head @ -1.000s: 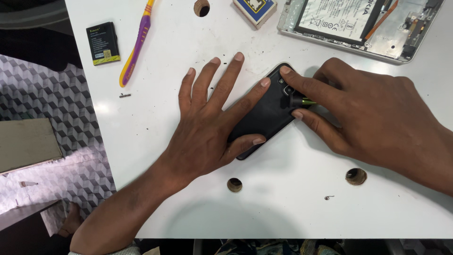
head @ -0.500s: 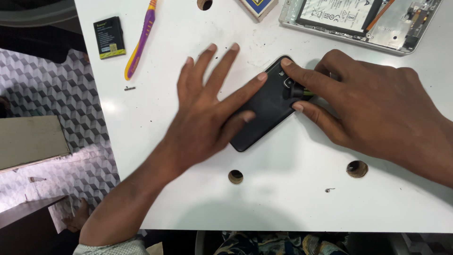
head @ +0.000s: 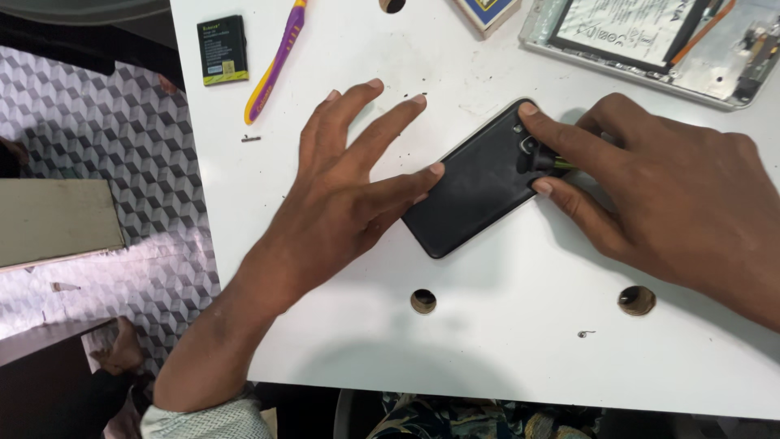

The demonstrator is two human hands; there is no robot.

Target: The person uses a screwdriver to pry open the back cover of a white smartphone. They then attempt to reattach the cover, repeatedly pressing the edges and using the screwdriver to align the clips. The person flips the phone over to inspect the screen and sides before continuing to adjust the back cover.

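On the white bench [head: 341,341] we see a black phone [head: 479,183] lying back side up, tilted so that its top corner points toward the upper right. Our left hand [head: 349,187] is spread flat — fingers fanned wide, two of the fingertips touching the phone's left edge and pinning it to the bench. Our right hand [head: 666,203] comes in from the right, its fingers drawn together in a pinch around a small tool with a yellow-green shaft [head: 559,164], whose tip meets the phone near the camera at the upper end. One fingertip of that hand rests on the phone's top corner.

Near the upper left of the bench lie a small black battery [head: 223,50] and, just beside it, a purple and yellow pry tool [head: 276,61]. At the top right sits an opened device [head: 650,41] in a silver frame, its inner parts showing. A boxy thing [head: 485,11] with a blue face pokes in at the top edge. Round holes [head: 422,301] pierce the bench — two of them just below the phone and hands. A tiny dark screw [head: 250,138] lies left of our left hand.
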